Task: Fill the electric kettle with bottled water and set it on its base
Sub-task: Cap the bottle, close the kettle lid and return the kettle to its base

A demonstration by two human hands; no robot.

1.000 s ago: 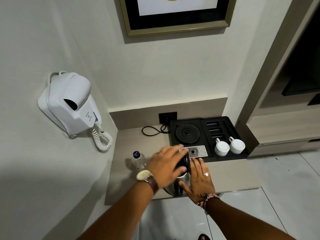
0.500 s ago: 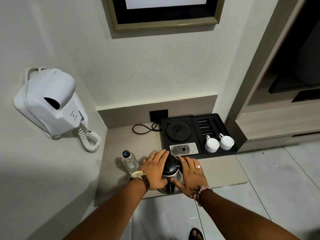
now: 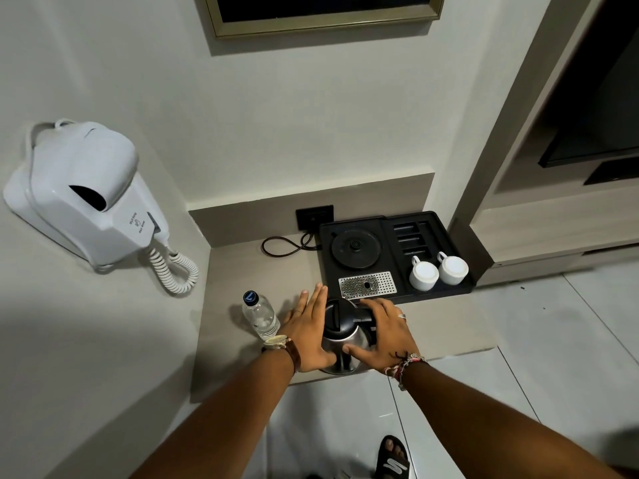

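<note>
A steel electric kettle (image 3: 343, 335) with a black lid and handle stands near the front edge of the beige counter (image 3: 446, 326). My left hand (image 3: 309, 331) lies flat against its left side, fingers straight. My right hand (image 3: 382, 331) wraps over the black handle on the right, thumb on the steel body. The lid looks closed. A small capped water bottle (image 3: 260, 314) stands just left of my left hand. The round black kettle base (image 3: 356, 248) sits bare in the black tray (image 3: 460, 286) behind the kettle.
Two white cups (image 3: 438, 271) rest upside down in the tray, and a perforated metal plate (image 3: 367, 284) lies at its front. A cord (image 3: 285, 245) runs to a wall socket (image 3: 314, 217). A wall-mounted hair dryer (image 3: 86, 198) hangs on the left. Tiled floor lies below.
My left hand has slid from the top of the kettle down to its left side, uncovering the lid. My right hand has shifted onto the handle. The view has tilted slightly.
</note>
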